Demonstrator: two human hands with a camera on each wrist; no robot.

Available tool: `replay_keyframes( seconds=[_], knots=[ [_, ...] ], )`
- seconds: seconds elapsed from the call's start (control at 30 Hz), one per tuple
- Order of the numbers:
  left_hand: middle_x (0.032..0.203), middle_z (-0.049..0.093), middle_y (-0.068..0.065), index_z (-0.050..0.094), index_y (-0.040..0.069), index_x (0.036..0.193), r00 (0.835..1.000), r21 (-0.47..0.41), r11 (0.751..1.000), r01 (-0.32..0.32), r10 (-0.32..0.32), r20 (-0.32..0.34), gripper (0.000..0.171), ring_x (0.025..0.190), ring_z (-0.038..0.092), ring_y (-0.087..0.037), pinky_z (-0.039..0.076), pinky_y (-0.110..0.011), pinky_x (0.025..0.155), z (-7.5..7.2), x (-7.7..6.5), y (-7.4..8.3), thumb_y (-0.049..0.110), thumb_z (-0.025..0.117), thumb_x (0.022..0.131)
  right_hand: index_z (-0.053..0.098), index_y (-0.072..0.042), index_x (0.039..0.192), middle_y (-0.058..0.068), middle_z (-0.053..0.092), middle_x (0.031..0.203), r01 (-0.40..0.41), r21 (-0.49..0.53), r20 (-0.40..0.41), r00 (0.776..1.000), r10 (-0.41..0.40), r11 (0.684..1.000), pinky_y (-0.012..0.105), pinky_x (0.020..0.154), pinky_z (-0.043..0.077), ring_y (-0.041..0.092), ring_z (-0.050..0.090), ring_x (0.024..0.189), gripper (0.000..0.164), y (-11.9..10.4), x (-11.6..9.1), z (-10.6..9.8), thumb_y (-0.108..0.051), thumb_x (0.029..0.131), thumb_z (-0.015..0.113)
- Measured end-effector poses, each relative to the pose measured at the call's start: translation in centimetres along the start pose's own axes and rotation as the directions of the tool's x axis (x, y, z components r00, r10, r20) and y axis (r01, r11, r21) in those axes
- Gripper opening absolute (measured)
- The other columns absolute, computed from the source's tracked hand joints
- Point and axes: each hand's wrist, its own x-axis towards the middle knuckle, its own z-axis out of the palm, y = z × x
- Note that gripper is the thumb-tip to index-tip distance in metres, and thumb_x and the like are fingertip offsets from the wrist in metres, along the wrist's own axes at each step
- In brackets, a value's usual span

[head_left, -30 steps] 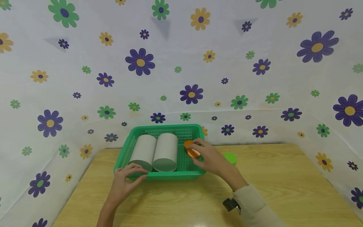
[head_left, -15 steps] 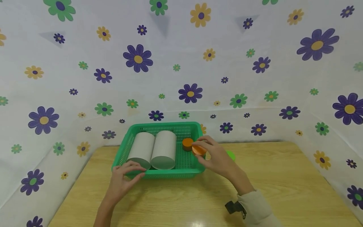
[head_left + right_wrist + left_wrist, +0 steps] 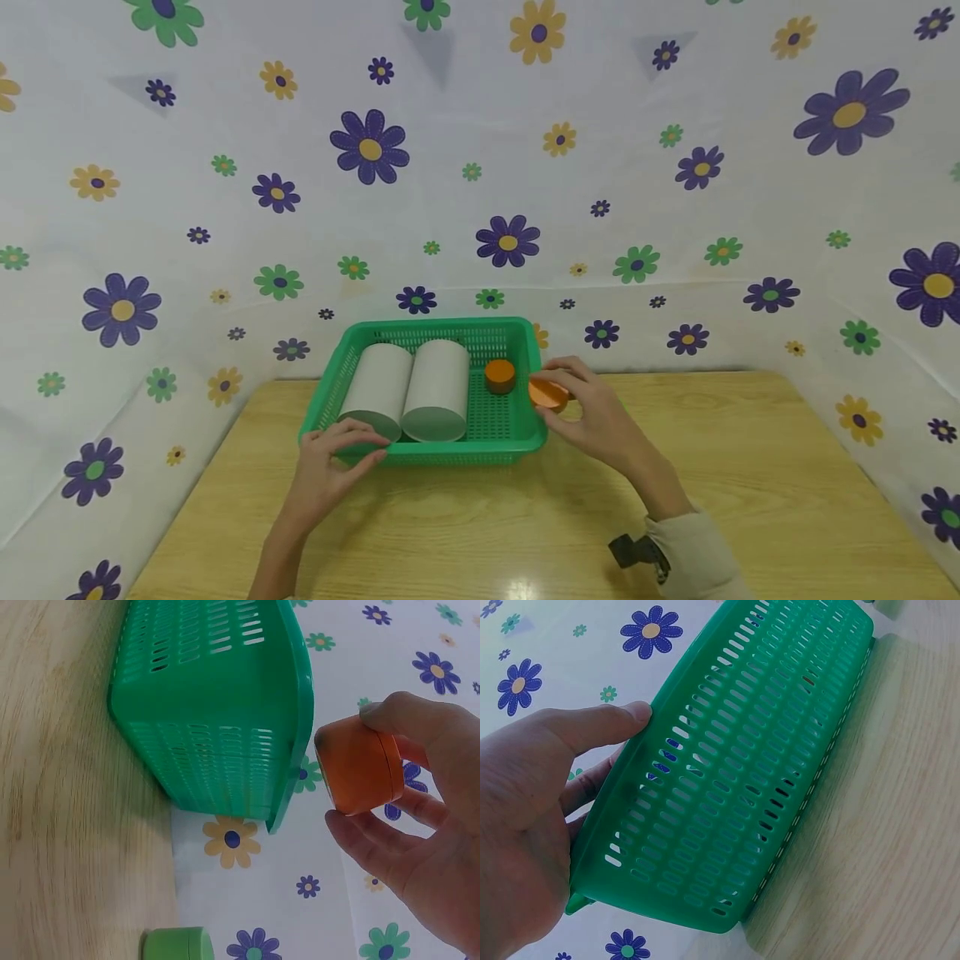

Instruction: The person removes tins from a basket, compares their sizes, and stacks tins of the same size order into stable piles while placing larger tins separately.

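Note:
My left hand (image 3: 324,468) grips the near rim of a green plastic basket (image 3: 457,449); in the left wrist view the thumb (image 3: 622,724) lies on the outer side and the fingers go behind the rim. Beyond the basket's right wall, my right hand (image 3: 596,421) holds a short orange cylinder (image 3: 548,393) between thumb and fingers, raised off the table. The right wrist view shows this orange cylinder (image 3: 358,765) apart from the basket's rim. Inside the basket, another orange cylinder (image 3: 499,377) stands toward the back right.
Two large white cylinders (image 3: 377,387) lie side by side in the basket's left part. A green cylinder (image 3: 177,943) sits on the wooden table (image 3: 465,533) right of the basket, hidden in the head view. Flower-patterned cloth (image 3: 450,200) rises behind the table.
My right hand has carried the orange cylinder from inside the basket, rightward over its right wall. The left hand has stayed at the near rim.

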Motion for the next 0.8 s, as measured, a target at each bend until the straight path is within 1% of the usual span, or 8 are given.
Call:
replay_keyframes(
  seconds=[0.23,0.37,0.5,0.6,0.8],
  knots=[
    [0.099,0.07,0.01,0.08,0.025,0.094,1.0,-0.012,1.0,0.003,-0.003,-0.002,0.029,0.098,0.062,-0.009,0.019,-0.043,0.081,-0.1,-0.1,0.1,0.003,0.088,0.077,0.069,-0.005,0.126,0.012,0.061,0.13,-0.024,0.022,-0.056,0.998,0.025,0.999,0.035,0.082,0.058,0.025,0.065,0.107,0.044,0.7,-0.7,-0.7,-0.001,0.084,0.083],
    [0.099,0.07,0.01,0.08,0.024,0.095,1.0,-0.026,1.0,-0.002,0.002,-0.006,0.028,0.098,0.062,-0.009,0.019,-0.043,0.081,0.0,0.0,0.2,0.002,0.088,0.077,0.069,-0.006,0.127,0.012,0.062,0.13,-0.058,0.028,-0.085,0.995,0.06,0.998,0.036,0.081,0.059,0.026,0.066,0.108,0.045,1.2,-1.3,-1.2,0.0,0.084,0.083],
    [0.099,0.07,0.01,0.08,0.023,0.095,1.0,-0.028,1.0,-0.002,0.002,-0.004,0.027,0.098,0.062,-0.009,0.019,-0.043,0.082,0.0,0.0,0.3,0.003,0.088,0.078,0.07,-0.007,0.125,0.012,0.063,0.128,-0.086,0.039,-0.112,0.99,0.089,0.996,0.039,0.077,0.06,0.029,0.067,0.107,0.044,1.6,-1.8,-1.6,-0.001,0.084,0.083],
    [0.099,0.07,0.009,0.08,0.024,0.095,1.0,-0.021,1.0,-0.007,0.006,-0.006,0.028,0.098,0.062,-0.01,0.019,-0.044,0.081,0.0,0.0,0.3,0.003,0.088,0.078,0.07,-0.007,0.125,0.012,0.064,0.128,-0.098,0.049,-0.123,0.987,0.103,0.994,0.041,0.074,0.06,0.032,0.067,0.107,0.043,1.8,-2.1,-1.7,-0.002,0.084,0.083],
    [0.098,0.071,0.009,0.08,0.026,0.094,1.0,-0.019,1.0,-0.012,0.012,-0.013,0.029,0.096,0.063,-0.012,0.021,-0.044,0.081,0.0,-0.1,0.4,0.003,0.088,0.078,0.07,-0.005,0.126,0.013,0.063,0.129,-0.112,0.058,-0.156,0.981,0.12,0.992,0.041,0.077,0.059,0.032,0.066,0.11,0.044,2.3,-2.5,-1.9,-0.002,0.084,0.084]
  ],
)
